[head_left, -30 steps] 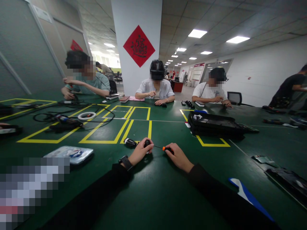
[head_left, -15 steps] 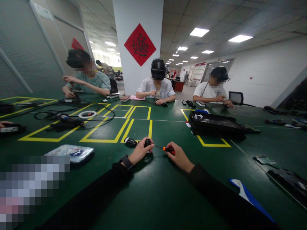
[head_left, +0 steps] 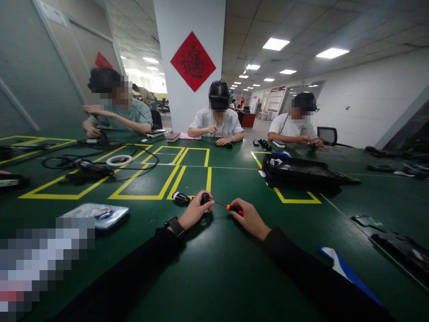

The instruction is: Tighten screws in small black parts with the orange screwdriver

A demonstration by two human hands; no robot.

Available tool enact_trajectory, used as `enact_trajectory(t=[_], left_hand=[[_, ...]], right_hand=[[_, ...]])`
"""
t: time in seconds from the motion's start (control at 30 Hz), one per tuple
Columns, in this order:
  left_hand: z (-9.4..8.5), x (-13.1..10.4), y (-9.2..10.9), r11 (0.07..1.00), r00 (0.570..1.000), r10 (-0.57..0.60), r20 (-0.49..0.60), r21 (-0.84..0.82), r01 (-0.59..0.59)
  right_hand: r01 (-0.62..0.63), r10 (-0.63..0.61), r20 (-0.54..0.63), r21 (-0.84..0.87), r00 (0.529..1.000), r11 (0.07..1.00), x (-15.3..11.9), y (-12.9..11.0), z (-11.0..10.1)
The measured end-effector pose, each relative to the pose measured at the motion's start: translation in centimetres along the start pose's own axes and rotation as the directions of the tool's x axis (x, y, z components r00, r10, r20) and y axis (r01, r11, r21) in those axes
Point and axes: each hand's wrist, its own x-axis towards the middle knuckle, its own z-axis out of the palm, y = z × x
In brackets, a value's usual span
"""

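Note:
My left hand [head_left: 197,209], with a dark watch [head_left: 174,226] on its wrist, is closed around a small rounded black part [head_left: 204,198]. I cannot make out what kind of part it is. My right hand [head_left: 250,218] grips a screwdriver [head_left: 234,209] by its black-and-orange handle. Its thin shaft points left and reaches the black part at my left fingertips; the exact contact of the tip is too small to see. Just left of my left hand, a black-and-white rounded piece [head_left: 181,198] lies on the green table [head_left: 214,277].
A clear plastic case [head_left: 112,213] lies at left, with black cables [head_left: 67,162] and a white ring [head_left: 119,161] beyond. Black trays [head_left: 295,172] are stacked at right. A blue-and-white tool [head_left: 351,277] lies near my right forearm. Several people sit across the table.
The whole view has shifted slightly, so things appear a little further left. Both hands keep their hold on the black part and the screwdriver, with almost no visible movement.

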Motion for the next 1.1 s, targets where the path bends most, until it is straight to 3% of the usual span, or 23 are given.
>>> enact_trajectory(t=[0.3, 0.53, 0.93, 1.1], left_hand=[[0.1, 0.0, 0.1, 1.000, 1.000, -0.005, 0.000, 0.010, 0.005], [0.0, -0.2, 0.4, 0.999, 1.000, -0.009, -0.003, 0.049, 0.009], [0.0, -0.2, 0.1, 1.000, 1.000, 0.002, 0.011, 0.022, -0.003], [0.0, -0.2, 0.0, 0.999, 1.000, 0.009, 0.016, 0.033, -0.009]], right_hand=[[-0.022, 0.022, -0.013, -0.052, 1.000, 0.998, -0.4, -0.5, -0.3], [-0.019, 0.010, -0.099, -0.092, 0.995, 0.996, -0.5, -0.9, -0.4], [0.034, -0.041, -0.126, -0.061, 0.991, 0.998, -0.4, -0.9, -0.3], [0.052, -0.056, -0.083, -0.059, 0.995, 0.997, -0.4, -1.0, -0.4]])
